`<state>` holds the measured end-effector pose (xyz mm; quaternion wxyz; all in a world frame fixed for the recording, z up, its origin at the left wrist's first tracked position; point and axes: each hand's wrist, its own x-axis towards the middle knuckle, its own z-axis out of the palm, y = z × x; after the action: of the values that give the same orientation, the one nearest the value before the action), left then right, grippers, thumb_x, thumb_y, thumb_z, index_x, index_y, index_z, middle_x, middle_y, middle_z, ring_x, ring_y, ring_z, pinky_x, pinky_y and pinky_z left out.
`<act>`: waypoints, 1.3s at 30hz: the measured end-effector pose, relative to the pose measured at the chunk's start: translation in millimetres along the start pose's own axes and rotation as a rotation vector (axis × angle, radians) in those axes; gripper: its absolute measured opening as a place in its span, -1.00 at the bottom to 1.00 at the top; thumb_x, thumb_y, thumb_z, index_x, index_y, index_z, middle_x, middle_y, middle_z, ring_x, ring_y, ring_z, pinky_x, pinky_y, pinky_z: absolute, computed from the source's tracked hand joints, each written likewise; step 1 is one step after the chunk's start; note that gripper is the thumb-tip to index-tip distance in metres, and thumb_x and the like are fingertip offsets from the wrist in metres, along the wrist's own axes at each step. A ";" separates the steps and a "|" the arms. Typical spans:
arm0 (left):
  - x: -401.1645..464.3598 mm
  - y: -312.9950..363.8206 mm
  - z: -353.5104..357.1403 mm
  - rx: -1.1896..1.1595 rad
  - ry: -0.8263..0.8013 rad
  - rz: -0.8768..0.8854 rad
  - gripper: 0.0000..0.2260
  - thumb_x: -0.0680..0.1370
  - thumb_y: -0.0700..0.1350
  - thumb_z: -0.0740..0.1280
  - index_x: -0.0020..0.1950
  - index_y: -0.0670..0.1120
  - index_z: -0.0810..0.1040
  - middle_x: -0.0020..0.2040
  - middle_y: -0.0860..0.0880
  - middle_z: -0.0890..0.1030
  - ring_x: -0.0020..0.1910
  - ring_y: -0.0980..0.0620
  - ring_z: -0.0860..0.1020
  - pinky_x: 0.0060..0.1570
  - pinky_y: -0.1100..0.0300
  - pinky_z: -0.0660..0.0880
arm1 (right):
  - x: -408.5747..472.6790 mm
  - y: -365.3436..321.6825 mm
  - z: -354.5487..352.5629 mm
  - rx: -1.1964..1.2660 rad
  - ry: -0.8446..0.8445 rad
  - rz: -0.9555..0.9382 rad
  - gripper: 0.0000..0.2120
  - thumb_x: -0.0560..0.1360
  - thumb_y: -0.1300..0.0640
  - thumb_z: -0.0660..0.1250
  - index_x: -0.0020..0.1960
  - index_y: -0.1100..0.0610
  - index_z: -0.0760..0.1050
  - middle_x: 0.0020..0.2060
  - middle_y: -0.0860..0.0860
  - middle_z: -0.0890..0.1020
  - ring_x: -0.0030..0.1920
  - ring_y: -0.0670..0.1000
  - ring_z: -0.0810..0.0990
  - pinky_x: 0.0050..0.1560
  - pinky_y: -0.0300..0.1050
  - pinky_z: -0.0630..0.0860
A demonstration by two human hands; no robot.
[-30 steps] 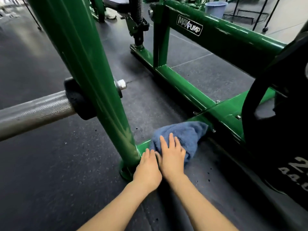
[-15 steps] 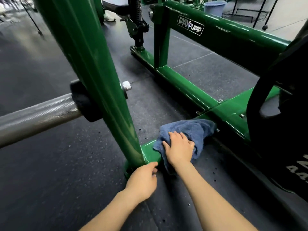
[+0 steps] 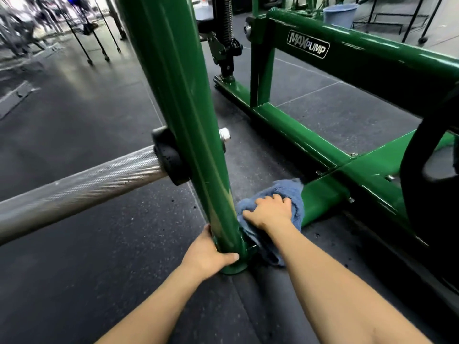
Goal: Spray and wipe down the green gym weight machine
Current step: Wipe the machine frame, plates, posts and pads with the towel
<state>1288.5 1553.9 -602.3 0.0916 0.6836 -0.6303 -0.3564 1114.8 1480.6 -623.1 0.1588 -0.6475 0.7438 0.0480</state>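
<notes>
The green weight machine (image 3: 178, 100) fills the view, with a slanted upright post running down to a foot on the black rubber floor. My left hand (image 3: 211, 254) grips the bottom of that post, thumb across its front. A blue cloth (image 3: 285, 192) lies draped over the low green base bar just right of the post. My right hand (image 3: 269, 212) presses on the cloth with fingers curled into it. No spray bottle is in view.
A knurled steel bar (image 3: 82, 192) with a black collar sticks out left of the post. A black weight plate (image 3: 434, 194) hangs at the right edge. A blue bucket (image 3: 340, 13) stands at the back, and thin black stands (image 3: 99, 45) at the upper left.
My left hand left the cloth and moved left to grip the foot of the post. My right hand slid the cloth along the base bar toward the post.
</notes>
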 end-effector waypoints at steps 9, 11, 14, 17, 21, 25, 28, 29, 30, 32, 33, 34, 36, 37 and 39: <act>-3.9 -4.7 -0.2 -0.077 0.151 0.095 -0.14 0.33 0.05 0.53 0.51 -0.01 0.16 0.29 0.12 0.53 0.24 0.05 0.52 0.16 0.09 0.49 | -12.9 -6.8 16.4 -0.013 0.218 -0.143 -0.66 0.52 -0.21 0.12 0.00 0.01 0.49 0.07 0.04 0.62 0.19 0.13 0.49 0.23 0.10 0.21; -6.1 -2.0 2.6 -0.045 0.161 0.097 -0.18 0.37 0.05 0.50 0.51 -0.01 0.14 0.29 0.10 0.53 0.23 0.00 0.53 0.13 0.10 0.49 | -17.9 -8.4 25.9 0.030 0.252 -0.240 -0.72 0.52 -0.21 0.14 -0.10 -0.01 0.44 -0.01 0.01 0.63 0.14 0.10 0.52 0.18 0.08 0.23; -12.2 3.3 8.1 0.023 0.159 0.069 -0.23 0.46 0.04 0.44 0.54 -0.06 0.09 0.30 0.00 0.52 0.25 -0.08 0.52 0.14 0.09 0.47 | -13.8 4.0 37.5 0.029 0.313 -0.181 -0.60 0.52 -0.28 0.12 0.07 0.00 0.51 0.13 -0.01 0.61 0.30 0.08 0.43 0.21 0.08 0.21; -16.4 6.5 11.5 0.073 0.136 0.009 -0.27 0.54 0.03 0.34 0.56 -0.11 0.01 0.32 -0.09 0.51 0.27 -0.12 0.50 0.20 0.03 0.46 | -18.6 8.8 46.8 0.035 0.320 0.046 -0.46 0.54 -0.29 0.07 0.32 0.03 0.44 0.35 0.05 0.46 0.45 0.12 0.25 0.32 0.13 0.15; -16.6 2.0 5.8 0.201 0.095 0.046 -0.29 0.59 -0.08 0.26 0.58 -0.14 -0.12 0.29 -0.13 0.52 0.24 -0.15 0.51 0.18 0.01 0.46 | -39.6 -6.6 49.9 0.087 0.462 0.012 -0.66 0.55 -0.11 0.25 -0.11 0.17 0.57 -0.16 0.14 0.66 -0.03 0.19 0.60 0.03 0.11 0.36; -15.8 -10.5 0.3 0.238 0.146 0.120 -0.36 0.58 -0.21 0.17 0.59 -0.08 -0.07 0.15 -0.13 0.59 0.10 -0.14 0.57 0.07 0.03 0.50 | -65.0 -24.4 49.6 0.310 0.454 0.102 -0.57 0.55 -0.09 0.19 -0.34 0.19 0.48 -0.47 0.16 0.55 -0.36 0.21 0.55 -0.15 0.05 0.37; -8.2 -16.4 -7.7 0.082 0.232 0.167 -0.52 0.57 -0.22 0.14 0.49 0.01 0.24 0.10 -0.08 0.62 0.06 -0.14 0.58 0.01 0.06 0.50 | -75.8 -33.2 44.6 0.532 0.405 0.241 -0.53 0.63 -0.12 0.05 -0.29 0.17 0.40 -0.31 0.18 0.61 -0.16 0.25 0.57 0.01 0.07 0.37; -1.7 -18.1 -10.6 0.040 0.245 0.147 -0.55 0.57 -0.21 0.15 0.46 0.02 0.29 0.11 -0.07 0.62 0.07 -0.13 0.58 0.02 0.06 0.50 | -78.6 -35.8 43.4 0.628 0.412 0.303 -0.53 0.64 -0.12 0.04 -0.28 0.17 0.37 -0.26 0.16 0.61 -0.10 0.24 0.57 0.06 0.06 0.38; 7.3 -21.3 -12.0 0.016 0.246 0.123 -0.57 0.58 -0.19 0.15 0.46 0.02 0.31 0.14 -0.07 0.61 0.09 -0.13 0.57 0.03 0.06 0.50 | -83.0 -38.8 41.9 0.727 0.407 0.372 -0.53 0.63 -0.13 0.03 -0.24 0.18 0.40 -0.22 0.14 0.61 -0.05 0.23 0.57 0.07 0.04 0.40; 20.1 -28.8 -9.4 -0.012 0.232 0.074 -0.56 0.59 -0.17 0.16 0.48 -0.01 0.29 0.20 -0.08 0.59 0.14 -0.14 0.56 0.06 0.05 0.49 | -91.8 -47.5 39.1 0.923 0.381 0.516 -0.50 0.64 -0.13 -0.01 -0.05 0.22 0.52 -0.04 0.17 0.62 0.05 0.21 0.56 0.04 0.00 0.40; 23.1 -31.1 -4.1 -0.024 0.219 0.057 -0.57 0.59 -0.18 0.16 0.48 -0.02 0.30 0.21 -0.08 0.59 0.15 -0.14 0.55 0.07 0.05 0.49 | -94.7 -51.9 38.3 1.007 0.382 0.583 -0.49 0.65 -0.12 -0.02 0.06 0.25 0.54 0.06 0.20 0.61 0.11 0.22 0.54 0.06 0.00 0.39; 22.2 -34.0 3.7 -0.050 0.209 0.047 -0.58 0.59 -0.19 0.16 0.46 -0.03 0.33 0.22 -0.08 0.59 0.16 -0.15 0.55 0.08 0.05 0.49 | -97.5 -56.3 38.0 1.073 0.377 0.643 -0.47 0.65 -0.11 -0.03 0.15 0.28 0.52 0.13 0.22 0.59 0.16 0.23 0.52 0.09 0.00 0.39; 14.3 -38.8 21.7 -0.157 0.207 0.057 -0.60 0.58 -0.22 0.17 0.43 -0.04 0.39 0.24 -0.07 0.59 0.19 -0.14 0.54 0.13 0.08 0.47 | -101.9 -62.8 37.4 1.178 0.365 0.719 -0.45 0.65 -0.11 -0.03 0.25 0.31 0.48 0.21 0.24 0.55 0.22 0.23 0.49 0.15 0.00 0.38; 9.6 -41.0 28.7 -0.224 0.202 0.069 -0.60 0.58 -0.24 0.17 0.42 -0.04 0.41 0.24 -0.07 0.59 0.20 -0.14 0.54 0.14 0.10 0.45 | -104.7 -65.9 36.3 1.213 0.364 0.735 -0.45 0.64 -0.12 -0.01 0.27 0.31 0.45 0.24 0.24 0.53 0.24 0.23 0.48 0.17 -0.01 0.37; 7.8 -42.1 35.4 -0.354 0.216 0.085 -0.62 0.58 -0.28 0.18 0.39 -0.07 0.45 0.21 -0.09 0.60 0.20 -0.13 0.54 0.15 0.12 0.42 | -112.8 -73.3 32.5 1.298 0.411 0.754 -0.48 0.63 -0.13 0.05 0.28 0.29 0.42 0.26 0.22 0.52 0.27 0.21 0.47 0.18 -0.03 0.35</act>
<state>1300.3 1566.1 -655.2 0.2923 0.6640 -0.5724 -0.3822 1204.7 1585.1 -610.3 0.3379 -0.1242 0.8074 -0.4675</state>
